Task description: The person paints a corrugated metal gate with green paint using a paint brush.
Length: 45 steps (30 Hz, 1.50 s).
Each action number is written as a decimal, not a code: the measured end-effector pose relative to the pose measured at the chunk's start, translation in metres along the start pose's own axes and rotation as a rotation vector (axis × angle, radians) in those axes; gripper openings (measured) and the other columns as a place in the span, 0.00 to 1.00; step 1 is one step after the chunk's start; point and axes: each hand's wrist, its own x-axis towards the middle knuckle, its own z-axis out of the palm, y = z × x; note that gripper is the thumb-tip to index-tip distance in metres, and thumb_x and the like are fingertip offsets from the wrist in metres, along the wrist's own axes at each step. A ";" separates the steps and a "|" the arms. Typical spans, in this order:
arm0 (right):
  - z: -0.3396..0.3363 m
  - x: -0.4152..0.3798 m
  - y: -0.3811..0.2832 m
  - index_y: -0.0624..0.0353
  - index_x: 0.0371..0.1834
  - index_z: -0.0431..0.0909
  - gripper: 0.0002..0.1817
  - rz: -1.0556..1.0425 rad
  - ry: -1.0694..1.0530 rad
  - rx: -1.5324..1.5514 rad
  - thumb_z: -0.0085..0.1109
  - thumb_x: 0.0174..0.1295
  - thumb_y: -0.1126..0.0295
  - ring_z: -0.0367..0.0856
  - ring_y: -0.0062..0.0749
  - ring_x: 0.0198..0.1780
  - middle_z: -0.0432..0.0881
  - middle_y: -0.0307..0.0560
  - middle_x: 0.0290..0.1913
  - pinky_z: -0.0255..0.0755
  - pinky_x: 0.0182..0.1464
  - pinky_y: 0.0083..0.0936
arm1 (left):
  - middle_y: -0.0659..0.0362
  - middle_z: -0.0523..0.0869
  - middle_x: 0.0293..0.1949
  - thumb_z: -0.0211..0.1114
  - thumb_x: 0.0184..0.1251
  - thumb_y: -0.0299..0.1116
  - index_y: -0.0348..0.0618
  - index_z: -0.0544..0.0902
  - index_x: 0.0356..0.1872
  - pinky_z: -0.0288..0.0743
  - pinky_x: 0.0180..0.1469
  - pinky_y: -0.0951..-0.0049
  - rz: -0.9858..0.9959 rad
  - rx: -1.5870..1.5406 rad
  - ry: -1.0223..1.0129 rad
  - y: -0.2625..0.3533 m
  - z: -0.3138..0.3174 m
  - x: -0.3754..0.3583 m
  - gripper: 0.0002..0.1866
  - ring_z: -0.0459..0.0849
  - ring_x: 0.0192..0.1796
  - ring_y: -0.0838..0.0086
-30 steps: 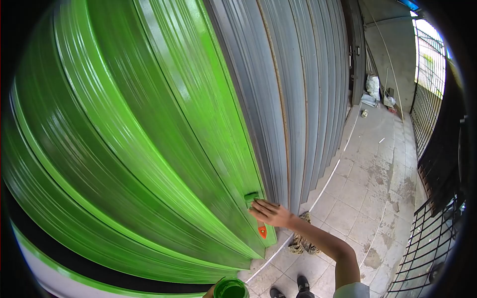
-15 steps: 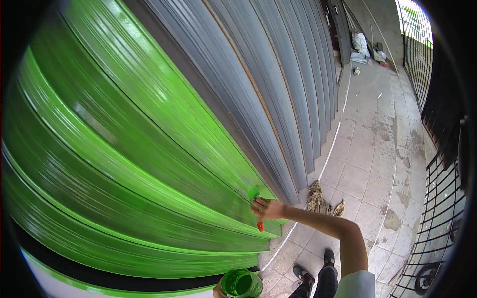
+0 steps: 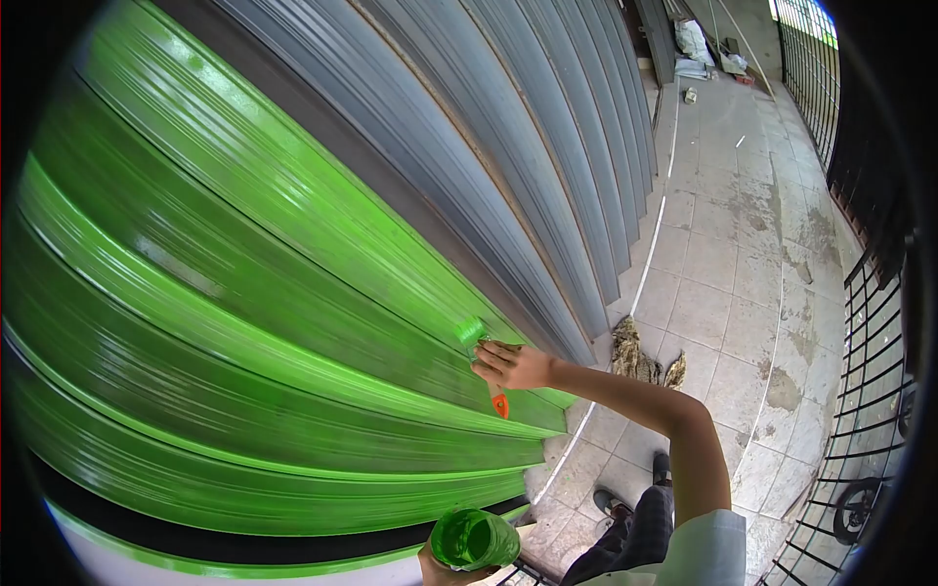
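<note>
My right hand (image 3: 512,364) is closed round a paintbrush (image 3: 499,402) with an orange-tipped handle. The brush's bristles are coated green and press on the green-painted metal door (image 3: 332,283), close to its edge with the grey panels. At the bottom of the view my left hand (image 3: 451,574) grips a clear jar of green paint (image 3: 496,539), tilted so its open mouth shows. Fingers on the jar's far side are mostly hidden. Fresh paint on the ridged door looks glossy and streaky, with thinner, darker patches in places.
Unpainted grey folding panels (image 3: 547,146) run beyond the green section. A crumpled, stained rag (image 3: 635,354) lies on the tiled floor (image 3: 728,254). A black metal grille (image 3: 845,391) stands on the right, with a small wheel (image 3: 856,510) behind it. White bags (image 3: 693,44) sit at the far end.
My right hand and the brush have moved up and left along the green panel. The jar in my left hand appears higher and farther right, and the view has shifted slightly.
</note>
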 end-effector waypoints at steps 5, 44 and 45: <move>0.006 -0.030 -0.015 0.57 0.47 0.77 0.17 -0.088 -0.471 0.147 0.62 0.59 0.60 0.84 0.38 0.51 0.84 0.50 0.46 0.84 0.48 0.27 | 0.52 0.85 0.50 0.85 0.20 0.27 0.30 0.75 0.60 0.78 0.59 0.62 0.028 -0.004 -0.003 -0.001 -0.001 0.000 0.51 0.85 0.51 0.66; -0.358 0.160 -0.005 0.63 0.35 0.85 0.13 0.331 -0.202 1.082 0.76 0.44 0.81 0.88 0.47 0.45 0.88 0.56 0.40 0.85 0.50 0.35 | 0.51 0.79 0.60 0.82 0.33 0.35 0.46 0.74 0.65 0.61 0.71 0.49 0.731 0.477 0.056 0.109 0.001 0.068 0.48 0.74 0.65 0.55; -0.359 0.160 -0.009 0.61 0.35 0.86 0.14 0.279 -0.224 1.027 0.77 0.44 0.80 0.88 0.47 0.45 0.88 0.53 0.40 0.85 0.51 0.35 | 0.52 0.79 0.60 0.81 0.33 0.36 0.47 0.74 0.66 0.61 0.72 0.48 0.742 0.510 0.042 0.113 0.000 0.068 0.48 0.74 0.65 0.56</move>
